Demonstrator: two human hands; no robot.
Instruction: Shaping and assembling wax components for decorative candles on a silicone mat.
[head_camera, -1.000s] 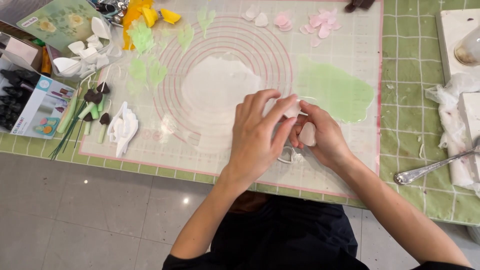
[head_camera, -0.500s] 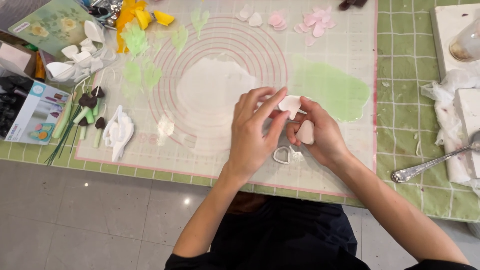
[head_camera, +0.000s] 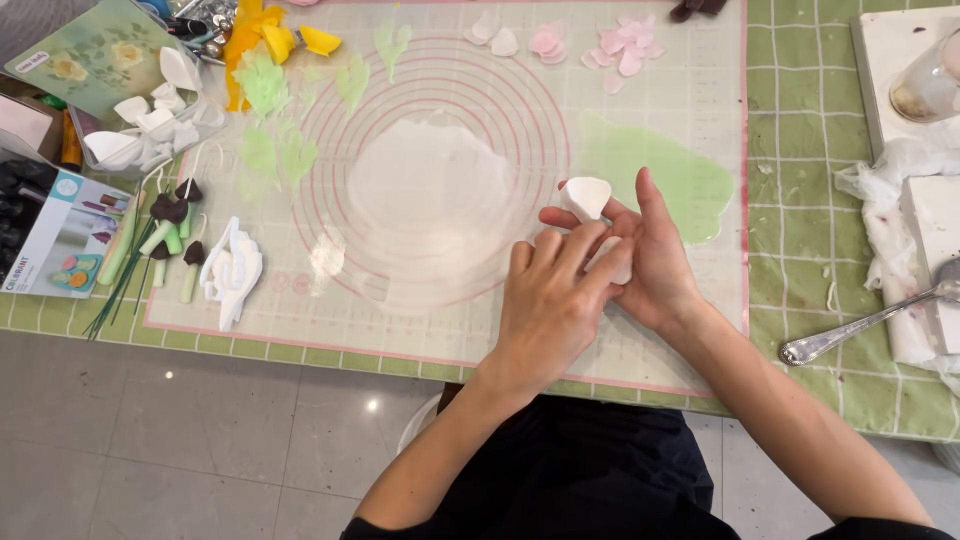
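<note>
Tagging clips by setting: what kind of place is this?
Probably a craft or cake-decorating worktable, likely at home. A translucent work mat with pink ring guides carries rolled white paste, cut pink petals and green leaves. The left hand and right hand hold a white petal.

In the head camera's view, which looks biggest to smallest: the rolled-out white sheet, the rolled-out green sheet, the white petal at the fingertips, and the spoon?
1. White sheet, clearly the largest.
2. Green sheet, smaller in area.
3. Spoon, long but thin and partly cut off; unsure against the green sheet.
4. White petal, smallest, at the fingertips of the right hand.
</note>
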